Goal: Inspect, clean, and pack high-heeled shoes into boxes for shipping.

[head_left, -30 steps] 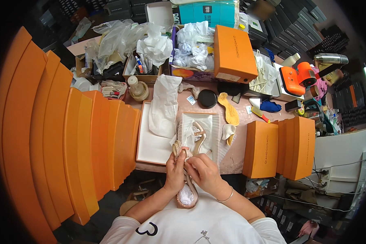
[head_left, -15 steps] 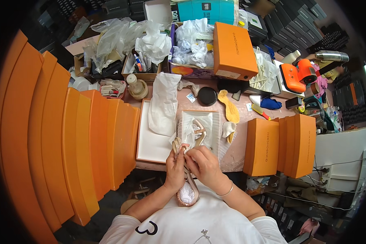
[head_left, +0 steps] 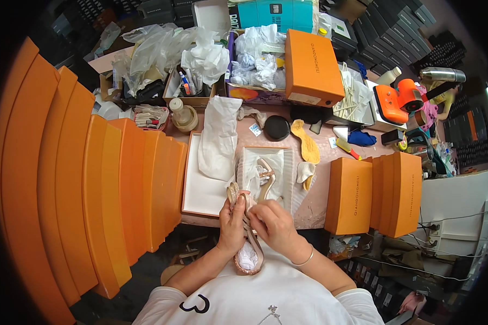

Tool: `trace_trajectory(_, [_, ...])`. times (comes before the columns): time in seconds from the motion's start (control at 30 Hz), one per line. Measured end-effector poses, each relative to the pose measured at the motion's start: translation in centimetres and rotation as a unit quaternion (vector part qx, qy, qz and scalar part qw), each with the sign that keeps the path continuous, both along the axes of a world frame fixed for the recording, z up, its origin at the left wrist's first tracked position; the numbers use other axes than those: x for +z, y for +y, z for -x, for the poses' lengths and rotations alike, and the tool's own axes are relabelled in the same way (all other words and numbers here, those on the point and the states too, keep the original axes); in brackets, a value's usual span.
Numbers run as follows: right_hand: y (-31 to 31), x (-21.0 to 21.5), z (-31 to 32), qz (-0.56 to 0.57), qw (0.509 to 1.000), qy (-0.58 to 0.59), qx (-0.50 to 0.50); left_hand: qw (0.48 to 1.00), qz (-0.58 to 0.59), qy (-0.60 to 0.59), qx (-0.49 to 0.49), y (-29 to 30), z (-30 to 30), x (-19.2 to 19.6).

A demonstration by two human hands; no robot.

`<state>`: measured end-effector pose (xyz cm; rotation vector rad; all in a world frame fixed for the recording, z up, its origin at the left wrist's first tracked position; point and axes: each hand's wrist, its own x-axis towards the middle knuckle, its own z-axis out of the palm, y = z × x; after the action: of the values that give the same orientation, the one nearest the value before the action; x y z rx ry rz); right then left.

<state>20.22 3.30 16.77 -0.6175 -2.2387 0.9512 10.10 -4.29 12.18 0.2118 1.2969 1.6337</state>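
Observation:
My left hand [head_left: 232,227] and my right hand [head_left: 272,226] both grip a rose-gold high-heeled sandal [head_left: 248,254] at the table's near edge; its toe is stuffed with white tissue and points toward my body. A second matching sandal [head_left: 265,181] lies on white tissue inside an open orange shoe box [head_left: 288,187] just beyond my hands. To its left lies an open white-lined box lid [head_left: 200,192] with a sheet of white tissue paper [head_left: 219,138] draped over it.
A tall fan of orange shoe boxes [head_left: 92,189] stands at my left, and several more orange boxes [head_left: 374,192] at my right. Another orange box [head_left: 312,67] rests on a bin of crumpled paper. A black round lid [head_left: 276,128], a yellow insole [head_left: 306,142] and an orange tool [head_left: 396,100] lie further back.
My hands have shifted slightly on the held sandal, turning its straps. Everything else on the table stays where it was.

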Motion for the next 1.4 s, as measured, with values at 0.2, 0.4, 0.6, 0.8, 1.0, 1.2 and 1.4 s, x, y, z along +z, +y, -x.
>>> trace_trajectory(0.2, [-0.4,-0.4,-0.1,-0.037,0.999,0.003,0.015,1.000,-0.002,0.001,-0.010,-0.2,-0.2,-0.3])
trace_trajectory(0.4, [0.5,0.2,0.8,-0.013,1.000,0.010,0.011,1.000,-0.008,0.009,0.010,-0.1,-0.6,0.6])
trace_trajectory(0.6, [-0.2,0.2,0.5,-0.019,0.999,0.024,0.013,1.000,0.009,0.004,0.002,-0.2,-0.3,0.6])
trace_trajectory(0.8, [-1.0,-0.3,-0.5,-0.005,1.000,-0.019,0.020,1.000,-0.002,0.000,0.013,-0.4,-0.5,0.5])
trace_trajectory(1.0, [0.0,0.2,0.2,-0.043,0.999,-0.001,0.010,1.000,0.016,0.016,-0.001,-0.6,-0.6,1.3])
trace_trajectory(1.2, [0.4,0.2,0.5,-0.048,0.999,0.003,0.011,1.000,0.004,-0.006,0.014,-0.3,-0.7,0.8])
trace_trajectory(1.4, [-0.6,0.2,-1.0,0.068,0.997,-0.024,0.013,0.999,-0.007,-0.053,0.011,0.3,0.0,0.8])
